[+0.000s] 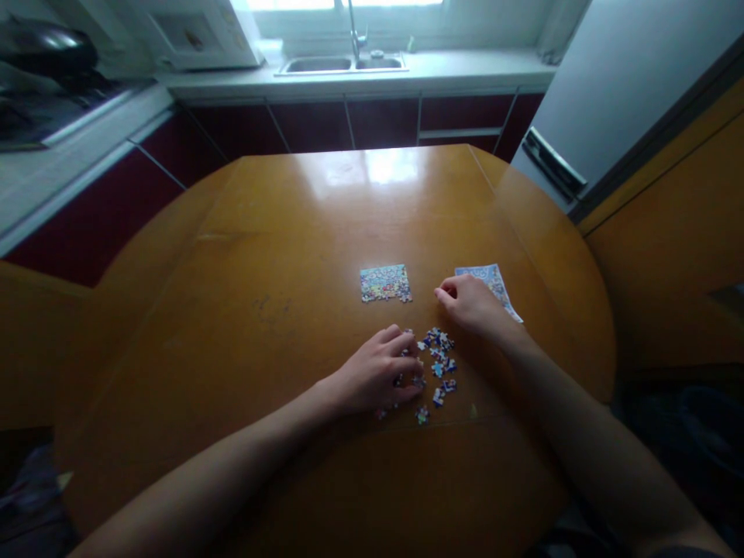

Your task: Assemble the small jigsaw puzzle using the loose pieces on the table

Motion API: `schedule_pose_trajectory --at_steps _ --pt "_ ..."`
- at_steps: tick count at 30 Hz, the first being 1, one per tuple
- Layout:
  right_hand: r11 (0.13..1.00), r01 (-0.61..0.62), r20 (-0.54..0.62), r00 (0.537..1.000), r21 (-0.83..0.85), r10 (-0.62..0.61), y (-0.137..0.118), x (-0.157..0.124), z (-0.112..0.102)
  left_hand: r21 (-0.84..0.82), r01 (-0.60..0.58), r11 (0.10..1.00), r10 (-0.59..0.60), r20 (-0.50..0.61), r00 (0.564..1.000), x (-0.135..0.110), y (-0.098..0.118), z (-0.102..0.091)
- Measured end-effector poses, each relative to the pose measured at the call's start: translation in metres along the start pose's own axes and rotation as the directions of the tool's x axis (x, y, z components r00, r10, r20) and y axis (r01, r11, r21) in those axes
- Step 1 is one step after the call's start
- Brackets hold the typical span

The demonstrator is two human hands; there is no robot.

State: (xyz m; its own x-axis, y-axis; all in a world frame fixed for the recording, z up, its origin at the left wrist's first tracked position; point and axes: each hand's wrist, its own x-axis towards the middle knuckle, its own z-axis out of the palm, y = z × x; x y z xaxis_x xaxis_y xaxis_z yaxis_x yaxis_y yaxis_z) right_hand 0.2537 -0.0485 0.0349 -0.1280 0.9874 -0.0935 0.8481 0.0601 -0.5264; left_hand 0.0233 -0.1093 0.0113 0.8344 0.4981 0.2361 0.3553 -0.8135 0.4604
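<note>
Several loose jigsaw puzzle pieces (438,369) lie scattered on the wooden table. Over the left part of that pile rests my left hand (384,368), its fingers spread among the pieces and covering some of them. A partly joined jigsaw puzzle (384,280) lies flat beyond the pile, with an uneven near edge. To its right, my right hand (470,302) is held with thumb and fingertips pinched together; whatever is between them is too small or hidden to make out. Under and behind this hand lies a printed picture sheet (494,277), partly covered by it.
The round-ended wooden table (279,232) fills the middle of the view. Beyond it are a counter with a sink (342,65), a white microwave-like box (198,35) and a stove with a dark pan (46,50). A pale fridge (616,85) stands at the right.
</note>
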Motion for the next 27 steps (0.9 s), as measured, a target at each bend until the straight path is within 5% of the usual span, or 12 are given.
schedule_pose_trajectory --at_steps 7,11,16,27 --pt "1.0 0.006 0.005 1.0 -0.006 -0.006 0.002 0.0 0.0 -0.038 0.005 0.999 -0.005 -0.005 1.0 -0.001 -0.004 -0.003" --pt "1.0 0.005 0.001 1.0 -0.002 -0.005 0.002 0.001 0.0 -0.074 0.086 0.993 -0.095 -0.114 0.989 0.0 -0.012 -0.012" --pt "1.0 -0.001 0.007 1.0 -0.006 0.001 0.002 0.001 -0.001 -0.083 0.195 0.977 -0.211 -0.324 0.922 -0.001 -0.032 -0.016" --pt "0.996 0.069 0.125 0.989 0.058 -0.075 -0.009 -0.01 -0.005 -0.118 0.069 0.991 -0.084 -0.128 0.988 -0.006 -0.036 -0.015"
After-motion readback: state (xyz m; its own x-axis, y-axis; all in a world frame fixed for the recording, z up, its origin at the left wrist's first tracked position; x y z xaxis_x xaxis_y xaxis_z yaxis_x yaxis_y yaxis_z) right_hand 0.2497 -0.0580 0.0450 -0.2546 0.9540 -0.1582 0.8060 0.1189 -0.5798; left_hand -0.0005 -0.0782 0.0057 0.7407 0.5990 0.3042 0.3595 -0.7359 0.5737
